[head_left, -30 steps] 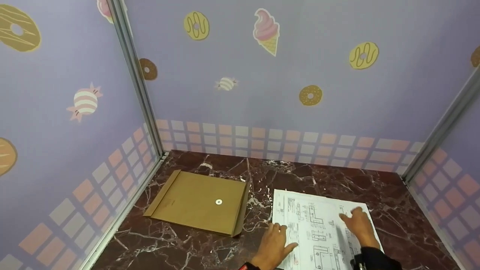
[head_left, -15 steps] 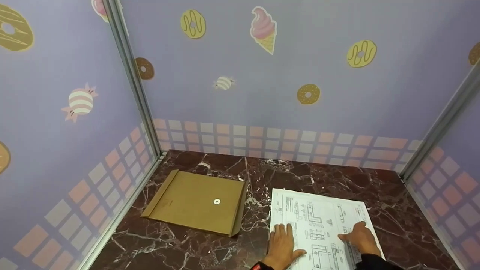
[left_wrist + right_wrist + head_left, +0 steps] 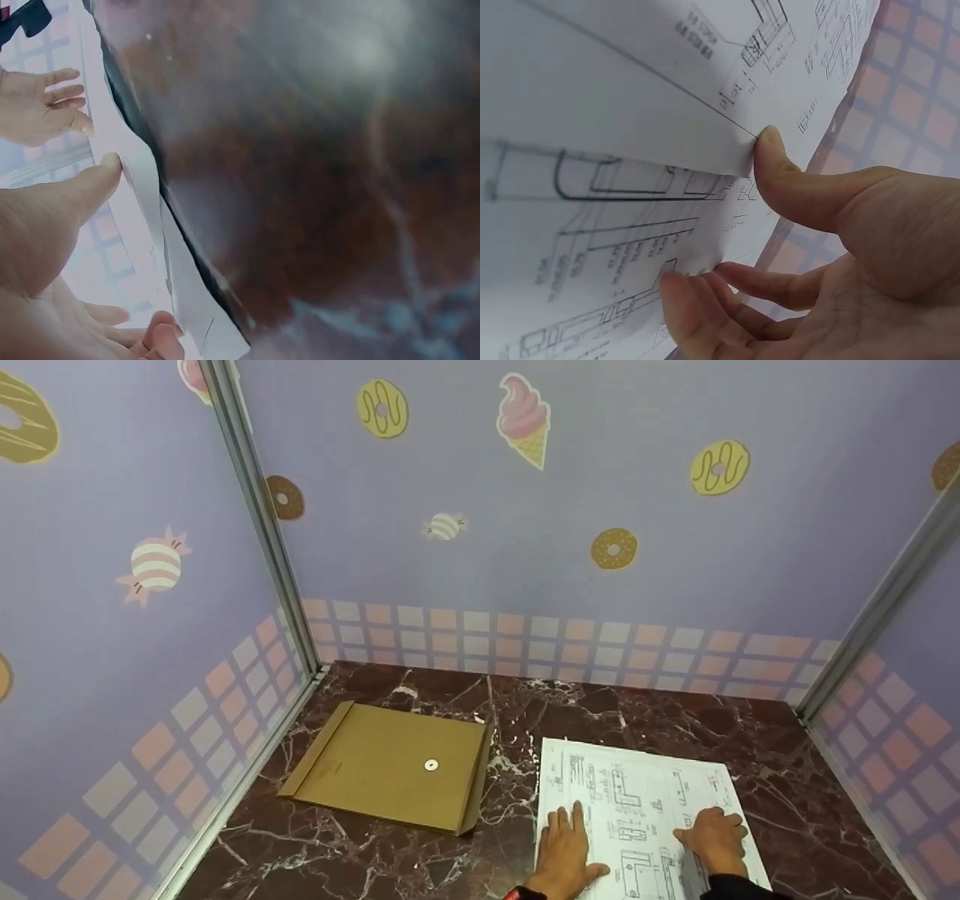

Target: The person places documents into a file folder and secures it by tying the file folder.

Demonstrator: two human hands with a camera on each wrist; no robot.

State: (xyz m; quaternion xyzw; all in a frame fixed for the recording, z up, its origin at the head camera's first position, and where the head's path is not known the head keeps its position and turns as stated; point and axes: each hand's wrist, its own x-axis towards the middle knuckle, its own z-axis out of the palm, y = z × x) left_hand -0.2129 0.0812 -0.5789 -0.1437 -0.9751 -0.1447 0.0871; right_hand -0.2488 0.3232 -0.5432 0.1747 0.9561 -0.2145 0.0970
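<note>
White sheets of paper (image 3: pixel 660 799) printed with line drawings lie on the dark red marbled table at the right of the head view. My left hand (image 3: pixel 561 855) rests with fingers extended on their left side. The left wrist view shows the left thumb (image 3: pixel 97 184) against the paper edge (image 3: pixel 142 161), which bows slightly off the table. On the right part of the sheets lies my right hand (image 3: pixel 714 838), fingers loosely bent. In the right wrist view its thumb tip and fingertips touch the printed paper (image 3: pixel 630 82), where one sheet edge or fold crosses the drawing.
A brown paper envelope (image 3: pixel 390 765) with a white round button lies left of the sheets, its right-hand flap raised. Purple walls with sweet and doughnut prints (image 3: pixel 450 510) enclose the marbled table (image 3: pixel 360 855) at the back and both sides. Metal posts (image 3: pixel 262 525) stand at the corners.
My right hand has moved down the sheets toward me and settled on them. The left hand has shifted from the left edge further onto the paper. The envelope has stayed in place.
</note>
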